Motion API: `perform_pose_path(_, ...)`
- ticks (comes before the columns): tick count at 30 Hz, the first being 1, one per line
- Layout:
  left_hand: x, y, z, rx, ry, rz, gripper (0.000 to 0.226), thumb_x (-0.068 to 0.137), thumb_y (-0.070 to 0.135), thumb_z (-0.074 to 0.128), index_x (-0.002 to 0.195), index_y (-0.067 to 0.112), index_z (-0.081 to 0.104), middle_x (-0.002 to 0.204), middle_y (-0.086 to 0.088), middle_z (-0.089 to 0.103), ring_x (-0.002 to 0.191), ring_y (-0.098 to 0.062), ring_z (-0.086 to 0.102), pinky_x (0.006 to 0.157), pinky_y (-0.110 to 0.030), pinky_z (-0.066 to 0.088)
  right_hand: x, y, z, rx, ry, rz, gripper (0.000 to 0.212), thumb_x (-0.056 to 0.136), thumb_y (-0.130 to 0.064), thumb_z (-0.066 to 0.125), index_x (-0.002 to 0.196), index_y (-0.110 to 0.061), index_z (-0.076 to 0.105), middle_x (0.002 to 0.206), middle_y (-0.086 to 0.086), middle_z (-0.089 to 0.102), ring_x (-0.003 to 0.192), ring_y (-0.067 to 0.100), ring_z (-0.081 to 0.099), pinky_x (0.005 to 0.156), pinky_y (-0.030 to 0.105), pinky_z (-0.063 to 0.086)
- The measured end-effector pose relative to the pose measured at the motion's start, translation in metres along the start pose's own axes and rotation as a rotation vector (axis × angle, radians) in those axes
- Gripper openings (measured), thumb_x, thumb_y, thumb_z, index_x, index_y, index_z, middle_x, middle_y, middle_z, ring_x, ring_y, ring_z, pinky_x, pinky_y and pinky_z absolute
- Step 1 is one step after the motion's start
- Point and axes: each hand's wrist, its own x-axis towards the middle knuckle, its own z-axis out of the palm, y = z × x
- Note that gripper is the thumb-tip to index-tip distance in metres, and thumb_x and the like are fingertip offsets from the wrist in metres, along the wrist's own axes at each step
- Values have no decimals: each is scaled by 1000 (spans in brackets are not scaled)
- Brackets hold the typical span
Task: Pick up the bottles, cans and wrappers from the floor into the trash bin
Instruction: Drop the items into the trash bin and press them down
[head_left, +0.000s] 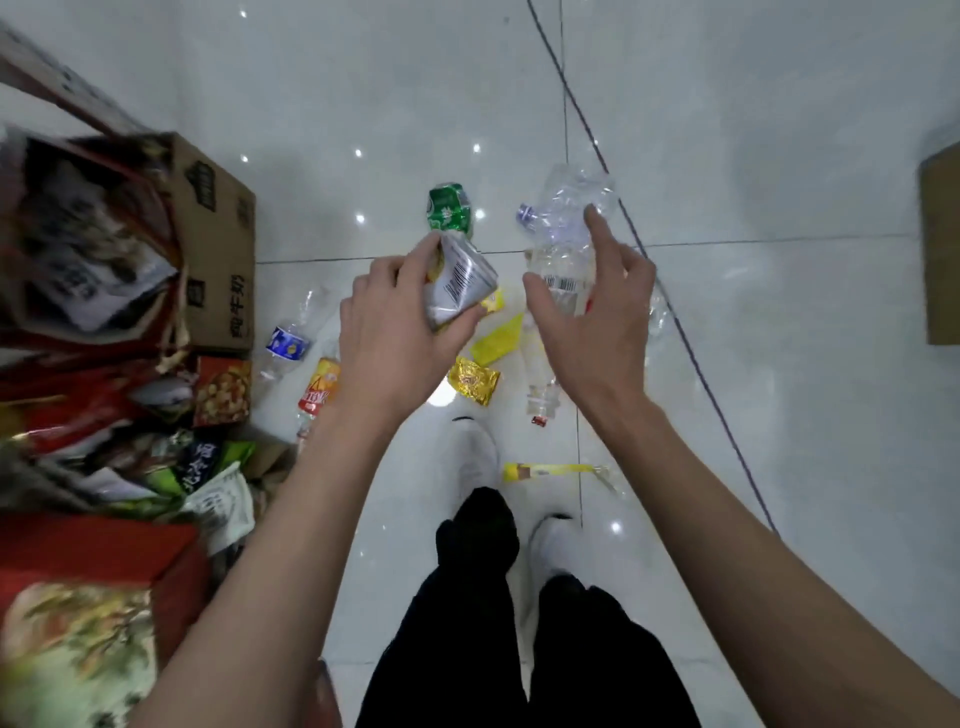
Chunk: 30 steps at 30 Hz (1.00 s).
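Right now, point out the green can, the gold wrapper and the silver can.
green can (449, 208): head view, on its green side.
gold wrapper (474, 381): head view, its middle.
silver can (457, 283): head view, near barcode.

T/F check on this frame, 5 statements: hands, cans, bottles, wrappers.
1. The left hand holds a silver can. True.
2. The right hand is empty. False: it grips a clear crushed bottle.
3. The green can lies on the floor. True.
4. The gold wrapper is held in a hand. False: it lies on the floor.
5. The bottle with the blue label lies on the floor. True.
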Motion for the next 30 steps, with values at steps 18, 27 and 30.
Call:
perform_pose_path(18,-263,162,-203,-171,147,-7,74,85,59,66,148,32,40,130,-2,56,123,-23,48,104,-37,38,-262,-128,-240,102,222,-96,75,90,-36,77,155,-33,40,139,5,42,123,17,51,108,29,44)
perform_pose_path(27,-405,158,-166,-196,14,72,75,85,61,63,149,28,40,134,-4,56,125,-25,49,104,-45,41,-422,-47,-282,107,309,75,74,91,-31,76,155,-34,39,140,3,41,128,16,50,98,0,35)
perform_pose_path(30,-435,175,-148,-200,-28,94,76,87,57,66,151,27,38,136,-7,54,126,-27,48,106,-46,41,-456,-26,-301,127,350,100,74,91,-31,77,154,-34,40,139,3,41,129,15,49,105,12,41)
